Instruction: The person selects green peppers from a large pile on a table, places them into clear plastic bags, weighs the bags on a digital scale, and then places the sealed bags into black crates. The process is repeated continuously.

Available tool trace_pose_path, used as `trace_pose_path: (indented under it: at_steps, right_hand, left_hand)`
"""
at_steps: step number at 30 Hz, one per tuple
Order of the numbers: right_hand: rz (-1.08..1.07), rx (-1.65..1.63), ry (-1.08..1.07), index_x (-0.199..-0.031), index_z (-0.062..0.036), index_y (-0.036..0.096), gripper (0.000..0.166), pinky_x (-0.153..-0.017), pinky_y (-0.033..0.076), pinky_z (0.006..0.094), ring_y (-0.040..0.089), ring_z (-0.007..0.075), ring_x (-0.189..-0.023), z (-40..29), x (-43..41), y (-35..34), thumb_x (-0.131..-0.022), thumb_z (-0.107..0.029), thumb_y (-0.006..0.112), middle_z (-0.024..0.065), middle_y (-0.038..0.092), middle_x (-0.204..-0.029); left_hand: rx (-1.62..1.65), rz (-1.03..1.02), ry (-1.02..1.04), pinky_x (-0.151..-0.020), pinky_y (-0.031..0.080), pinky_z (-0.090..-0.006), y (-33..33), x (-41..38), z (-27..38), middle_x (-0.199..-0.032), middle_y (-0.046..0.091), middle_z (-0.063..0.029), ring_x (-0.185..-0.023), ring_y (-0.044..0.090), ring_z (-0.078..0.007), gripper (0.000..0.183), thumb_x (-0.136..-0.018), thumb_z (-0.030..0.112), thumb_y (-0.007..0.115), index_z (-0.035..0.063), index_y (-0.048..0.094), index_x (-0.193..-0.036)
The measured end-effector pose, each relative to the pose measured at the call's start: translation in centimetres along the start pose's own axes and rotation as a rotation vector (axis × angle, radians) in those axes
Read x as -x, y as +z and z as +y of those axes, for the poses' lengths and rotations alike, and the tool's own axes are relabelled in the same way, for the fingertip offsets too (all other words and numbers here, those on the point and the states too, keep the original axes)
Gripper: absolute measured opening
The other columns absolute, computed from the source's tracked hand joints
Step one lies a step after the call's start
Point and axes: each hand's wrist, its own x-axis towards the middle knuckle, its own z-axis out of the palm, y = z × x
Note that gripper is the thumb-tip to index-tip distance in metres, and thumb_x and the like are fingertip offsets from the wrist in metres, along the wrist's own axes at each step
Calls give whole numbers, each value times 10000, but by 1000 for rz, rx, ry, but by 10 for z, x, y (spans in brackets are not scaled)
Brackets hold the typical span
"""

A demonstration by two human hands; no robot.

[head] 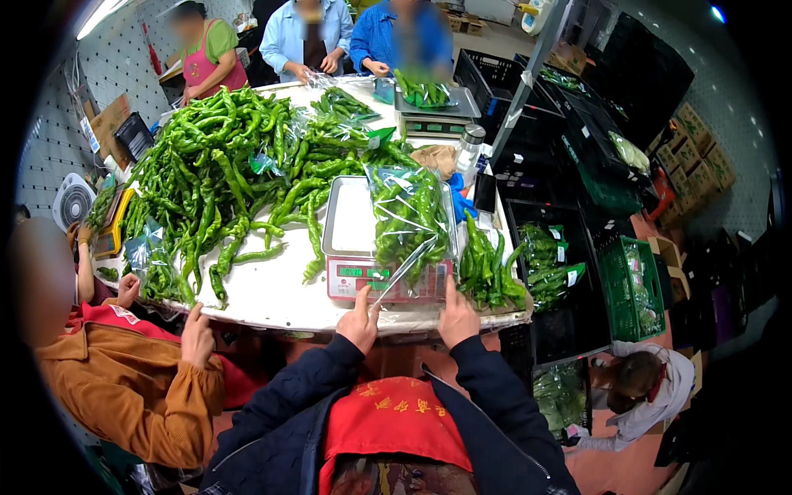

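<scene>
A clear plastic bag of long green peppers (405, 213) lies on the metal pan of a red and white digital scale (349, 286). My left hand (360, 320) pinches the bag's twisted end at the scale's front edge. At the scale's lower right, my right hand (458, 314) has its index finger extended up against the bag or the scale front; which one, I cannot tell, and its other fingers are curled. Loose green peppers (489, 263) lie right of the scale. A large heap of green peppers (204, 154) covers the table's left side.
The white table (266, 309) has a second scale (433, 120), a glass jar (471, 145), a phone (485, 192) and blue gloves (458, 195). Black crates (563, 315) with bagged peppers stand right. A co-worker in a brown jacket (124, 383) is close at left; several people stand around.
</scene>
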Motion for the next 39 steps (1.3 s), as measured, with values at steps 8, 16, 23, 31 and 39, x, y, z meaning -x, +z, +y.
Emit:
trace_pose_path:
  at_steps: [8, 16, 23, 31, 39]
  right_hand:
    - [284, 81, -277, -1518, -84, 222, 992, -936, 424, 491, 493, 463, -1156, -16, 9, -4, -756, -400, 773, 310, 351, -1430]
    - [336, -121, -48, -1421, -63, 392, 620, -823, 487, 460, 596, 424, -945, 7, -5, 4, -821, -39, 546, 259, 562, -1221]
    - [400, -504, -4, -1214, -33, 601, 354, -623, 519, 388, 675, 275, -675, 17, -21, -3, -877, -18, 492, 185, 688, -842]
    - [489, -1067, -230, -1148, 8, 629, 251, -504, 469, 216, 570, 76, -561, -84, -56, -242, -992, -51, 442, 58, 636, -752]
    - [289, -1216, -303, -1069, 42, 627, 224, -493, 447, 210, 575, 93, -547, -114, -44, -302, -991, -93, 466, 59, 631, -720]
  left_hand:
    - [-45, -48, -34, -679, 463, -566, -4, 6, 2, -782, 646, -286, -762, 621, -491, 541, -991, 438, 431, 100, 333, -1402]
    - [-116, -87, -37, -651, 475, -538, -10, 8, 14, -762, 650, -262, -743, 626, -471, 538, -946, 322, 542, 99, 344, -1394]
    - [98, 112, 233, -644, 468, -534, -4, -22, 1, -721, 628, -241, -698, 606, -463, 412, -902, 80, 507, 68, 454, -1310]
    - [503, 131, 443, -398, 354, -226, -174, -47, 204, -539, 469, 15, -407, 436, -69, 362, -905, 12, 357, -31, 645, -1121]
    - [691, 73, 392, -432, 414, -235, -224, -48, 251, -594, 580, -67, -433, 526, -125, 317, -911, 65, 376, -83, 629, -1032]
